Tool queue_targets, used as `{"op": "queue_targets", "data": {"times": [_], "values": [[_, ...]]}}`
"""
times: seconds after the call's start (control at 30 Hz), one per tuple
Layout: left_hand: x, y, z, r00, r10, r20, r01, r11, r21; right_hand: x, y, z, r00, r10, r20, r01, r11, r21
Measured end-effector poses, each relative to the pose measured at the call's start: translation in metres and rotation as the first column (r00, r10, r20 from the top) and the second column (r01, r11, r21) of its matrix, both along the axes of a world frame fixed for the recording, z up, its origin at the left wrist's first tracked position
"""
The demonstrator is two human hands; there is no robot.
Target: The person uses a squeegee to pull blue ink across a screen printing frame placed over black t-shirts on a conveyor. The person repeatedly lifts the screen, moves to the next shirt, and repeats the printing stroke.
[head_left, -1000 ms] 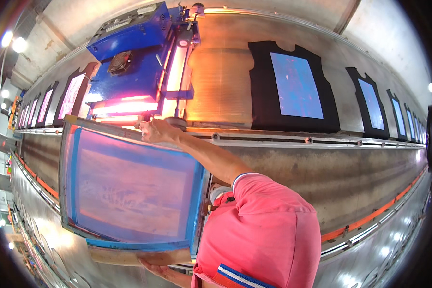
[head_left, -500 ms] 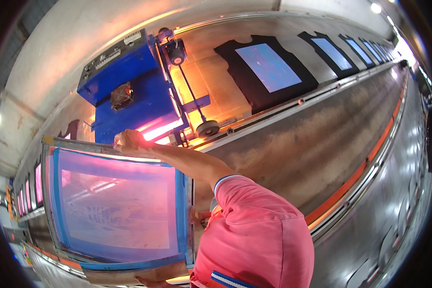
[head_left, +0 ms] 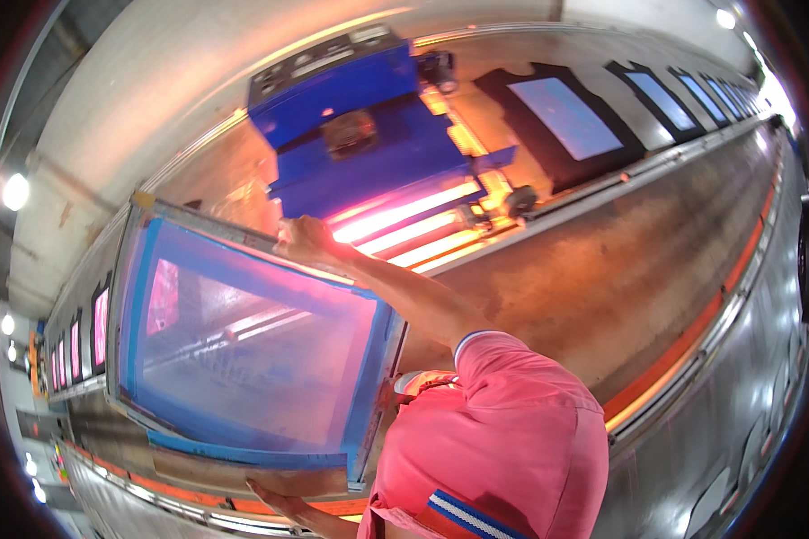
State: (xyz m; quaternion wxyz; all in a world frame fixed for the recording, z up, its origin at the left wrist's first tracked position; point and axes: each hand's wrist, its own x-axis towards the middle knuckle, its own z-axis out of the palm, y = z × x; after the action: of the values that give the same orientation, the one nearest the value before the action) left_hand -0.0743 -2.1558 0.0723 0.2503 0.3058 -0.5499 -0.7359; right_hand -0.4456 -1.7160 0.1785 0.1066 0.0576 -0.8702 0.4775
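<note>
Between two long metal tables, a rectangular screen frame with blue-taped margins and translucent mesh (head_left: 252,359) is slanting above the aisle, near a blue, box-shaped metal heater (head_left: 360,180).

Grip: the bare right hand (head_left: 310,238) is curling its fingers round the frame's upper rail, closed on it. The bare left hand (head_left: 283,503) is touching the lower edge of a tan wooden strip (head_left: 234,473) along the frame's bottom; most fingers are hiding, so cannot tell how far it is closing.

Risks (judged): the right hand and the bare right forearm (head_left: 404,292) are lying close to glowing pink-white heating tubes (head_left: 413,220); a sideways swing could be bringing skin or mesh against them, causing a burn or slackened mesh. If the left hand is only propping, the lower end could be slipping and the frame twisting.

Around: black short-sleeved shirts bearing pale-blue panels (head_left: 571,121) are lying in a row beyond the heater. Glowing pink panels on dark cloth (head_left: 101,328) are showing left of the frame.

In the way: the heater with its dark round wheel (head_left: 521,202) is blocking the near table edge; an orange-red rail (head_left: 683,346) is bordering the aisle's opposite side.
</note>
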Motion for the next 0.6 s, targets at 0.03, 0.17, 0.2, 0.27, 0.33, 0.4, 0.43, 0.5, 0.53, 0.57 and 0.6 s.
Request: {"op": "queue_targets", "data": {"times": [0.03, 0.17, 0.2, 0.27, 0.33, 0.4, 0.43, 0.5, 0.53, 0.57, 0.6], "values": [[-0.010, -0.007, 0.002, 1.000, 0.003, -0.009, -0.003, 0.999, 0.053, -0.010, -0.021, -0.001, 1.000, 0.007, -0.021, -0.007, 1.000, -0.005], [-0.024, -0.073, -0.025, 0.986, 0.106, -0.132, -0.077, 0.975, 0.210, -0.053, -0.120, -0.008, 0.996, 0.076, -0.055, -0.077, 0.997, -0.011], [-0.031, -0.075, -0.023, 0.984, 0.088, -0.153, -0.046, 0.965, 0.259, -0.068, -0.142, -0.014, 0.994, 0.067, -0.082, -0.068, 0.998, -0.002], [-0.031, -0.096, -0.039, 0.980, 0.136, -0.143, -0.081, 0.938, 0.337, -0.087, -0.182, -0.024, 0.994, 0.107, -0.017, -0.107, 0.994, 0.013], [-0.017, -0.119, -0.056, 0.976, 0.118, -0.185, -0.068, 0.964, 0.257, -0.098, -0.219, -0.036, 0.987, 0.160, 0.020, -0.160, 0.987, 0.002], [0.006, -0.141, -0.077, 0.961, 0.021, -0.276, -0.023, 1.000, -0.002, -0.108, -0.254, -0.045, 0.980, 0.196, 0.023, -0.197, 0.979, 0.048], [0.002, -0.146, -0.069, 0.948, -0.045, -0.316, -0.001, 0.990, -0.143, -0.116, -0.272, -0.048, 0.978, 0.207, 0.012, -0.207, 0.976, 0.066], [-0.028, -0.166, -0.061, 0.983, 0.116, -0.140, -0.084, 0.972, 0.219, -0.126, -0.293, -0.061, 0.976, 0.217, 0.016, -0.217, 0.972, 0.091], [-0.036, -0.172, -0.056, 0.988, 0.118, -0.101, -0.091, 0.968, 0.233, -0.131, -0.303, -0.066, 0.977, 0.214, 0.015, -0.214, 0.973, 0.088], [-0.039, -0.184, -0.049, 0.991, 0.119, -0.065, -0.100, 0.965, 0.243, -0.137, -0.315, -0.071, 0.977, 0.211, 0.012, -0.212, 0.974, 0.079], [-0.036, -0.203, -0.052, 0.982, 0.178, -0.066, -0.155, 0.952, 0.262, -0.137, -0.331, -0.075, 0.978, 0.210, 0.014, -0.210, 0.975, 0.066]]}}
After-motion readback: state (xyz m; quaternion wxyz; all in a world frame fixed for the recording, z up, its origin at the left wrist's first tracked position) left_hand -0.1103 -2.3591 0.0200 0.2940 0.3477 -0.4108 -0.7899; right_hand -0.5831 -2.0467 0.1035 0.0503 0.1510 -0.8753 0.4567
